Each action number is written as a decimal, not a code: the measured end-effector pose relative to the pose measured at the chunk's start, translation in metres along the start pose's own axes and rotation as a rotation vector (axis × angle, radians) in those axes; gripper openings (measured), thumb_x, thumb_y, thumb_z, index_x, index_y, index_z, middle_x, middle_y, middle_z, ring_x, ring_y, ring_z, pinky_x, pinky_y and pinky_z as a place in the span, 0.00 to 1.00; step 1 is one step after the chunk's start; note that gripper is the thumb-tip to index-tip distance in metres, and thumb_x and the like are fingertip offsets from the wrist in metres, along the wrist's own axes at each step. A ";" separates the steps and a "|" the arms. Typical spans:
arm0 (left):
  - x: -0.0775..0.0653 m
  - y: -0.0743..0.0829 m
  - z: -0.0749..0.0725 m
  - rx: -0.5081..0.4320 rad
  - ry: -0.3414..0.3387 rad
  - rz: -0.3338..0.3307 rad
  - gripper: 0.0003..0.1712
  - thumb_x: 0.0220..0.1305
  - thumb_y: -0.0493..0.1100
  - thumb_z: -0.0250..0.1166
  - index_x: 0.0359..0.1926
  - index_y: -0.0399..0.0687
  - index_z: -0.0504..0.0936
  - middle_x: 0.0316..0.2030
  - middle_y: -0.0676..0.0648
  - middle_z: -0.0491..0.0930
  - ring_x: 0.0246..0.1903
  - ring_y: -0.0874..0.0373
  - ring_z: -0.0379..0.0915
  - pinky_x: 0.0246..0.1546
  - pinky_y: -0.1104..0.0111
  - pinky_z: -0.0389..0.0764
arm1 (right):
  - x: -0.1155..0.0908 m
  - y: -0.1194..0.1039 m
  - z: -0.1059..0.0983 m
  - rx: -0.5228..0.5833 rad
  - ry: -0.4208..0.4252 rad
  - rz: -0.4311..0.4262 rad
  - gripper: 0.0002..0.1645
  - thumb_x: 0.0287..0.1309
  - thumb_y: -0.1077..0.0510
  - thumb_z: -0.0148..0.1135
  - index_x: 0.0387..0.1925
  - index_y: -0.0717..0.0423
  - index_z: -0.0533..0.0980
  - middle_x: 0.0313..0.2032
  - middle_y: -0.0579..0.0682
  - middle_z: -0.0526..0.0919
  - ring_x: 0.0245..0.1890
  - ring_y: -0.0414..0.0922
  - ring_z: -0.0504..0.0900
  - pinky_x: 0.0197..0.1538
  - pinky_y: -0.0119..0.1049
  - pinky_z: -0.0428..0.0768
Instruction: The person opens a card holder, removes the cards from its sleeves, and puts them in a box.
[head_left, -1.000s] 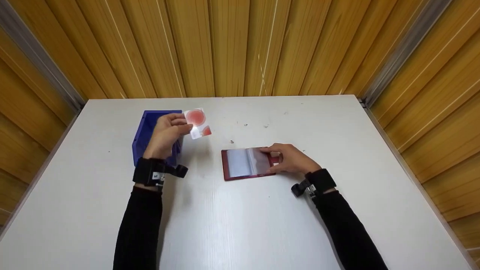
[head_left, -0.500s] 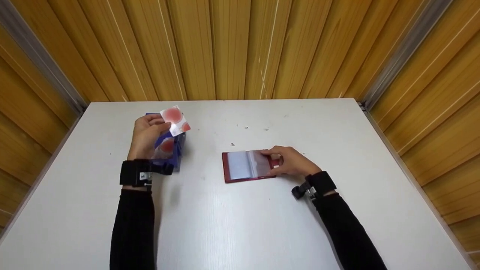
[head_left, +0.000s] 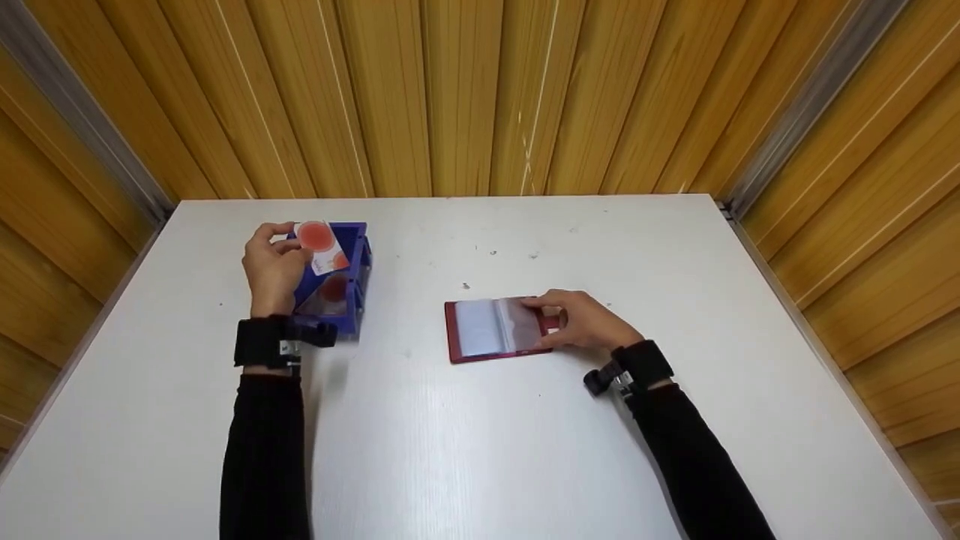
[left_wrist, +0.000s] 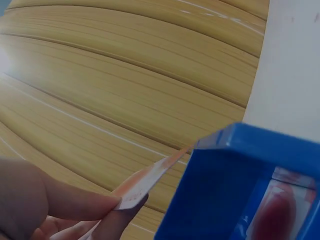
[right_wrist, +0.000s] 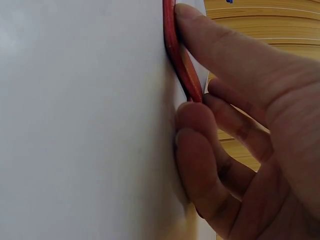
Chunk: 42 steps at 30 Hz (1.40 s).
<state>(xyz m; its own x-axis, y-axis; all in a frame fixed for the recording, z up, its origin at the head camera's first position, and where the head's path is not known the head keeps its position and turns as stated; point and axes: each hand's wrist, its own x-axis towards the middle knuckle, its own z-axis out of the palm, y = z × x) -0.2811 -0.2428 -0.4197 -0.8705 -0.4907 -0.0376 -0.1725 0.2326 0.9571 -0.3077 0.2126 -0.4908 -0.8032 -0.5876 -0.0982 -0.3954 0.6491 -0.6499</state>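
Observation:
My left hand [head_left: 271,271] pinches a white card [head_left: 324,253] printed with red circles, between thumb and fingers. It holds the card tilted over the left part of a blue plastic bin [head_left: 358,281]. Inside the bin lies another piece with a red round print [left_wrist: 276,215], partly in clear wrapping or sleeve. To the right, a dark red card holder [head_left: 451,337] lies spread on the table, its clear pocket pages [head_left: 478,330] facing up. At its right edge, my right hand [head_left: 586,321] grips it, thumb on the near side and fingertips at the cover.
The white table [head_left: 465,450] bears a few small dark marks behind the card holder. Wood-patterned panels [head_left: 457,97] wall the back and both sides. A black strap with a small camera sits on each wrist [head_left: 262,341].
My left hand has carried the card leftward, uncovering more of the bin and the red-printed piece inside. The right hand and card holder have stayed in place.

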 end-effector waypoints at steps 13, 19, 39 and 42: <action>0.009 -0.029 0.012 0.419 -0.136 0.167 0.22 0.65 0.37 0.62 0.59 0.36 0.84 0.52 0.32 0.85 0.52 0.39 0.81 0.49 0.54 0.81 | 0.001 0.002 0.001 0.010 -0.003 0.012 0.44 0.51 0.52 0.82 0.70 0.43 0.75 0.66 0.50 0.79 0.60 0.49 0.74 0.66 0.48 0.74; 0.008 -0.032 0.015 0.545 -0.245 0.197 0.23 0.66 0.41 0.67 0.58 0.30 0.83 0.55 0.29 0.83 0.56 0.35 0.79 0.57 0.44 0.78 | 0.000 0.001 0.000 -0.041 0.007 -0.027 0.43 0.53 0.50 0.81 0.70 0.43 0.75 0.61 0.49 0.81 0.54 0.48 0.76 0.59 0.45 0.76; 0.006 -0.048 0.036 0.662 -0.051 0.331 0.09 0.64 0.34 0.68 0.30 0.28 0.87 0.30 0.30 0.86 0.30 0.39 0.81 0.34 0.46 0.81 | 0.001 0.003 0.001 0.007 0.006 -0.016 0.44 0.50 0.49 0.82 0.70 0.43 0.76 0.62 0.49 0.81 0.57 0.48 0.74 0.63 0.47 0.74; 0.005 -0.045 0.037 0.658 -0.028 0.322 0.12 0.65 0.37 0.69 0.32 0.28 0.85 0.30 0.31 0.84 0.29 0.41 0.77 0.32 0.48 0.78 | 0.001 0.002 0.000 0.006 0.004 -0.017 0.44 0.51 0.50 0.82 0.70 0.43 0.75 0.62 0.49 0.81 0.57 0.48 0.74 0.63 0.46 0.74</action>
<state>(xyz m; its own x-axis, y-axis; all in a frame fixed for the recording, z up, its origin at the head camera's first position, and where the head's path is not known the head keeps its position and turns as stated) -0.2949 -0.2251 -0.4739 -0.9348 -0.2934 0.2004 -0.1396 0.8219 0.5522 -0.3094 0.2134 -0.4924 -0.7979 -0.5968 -0.0844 -0.4063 0.6360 -0.6561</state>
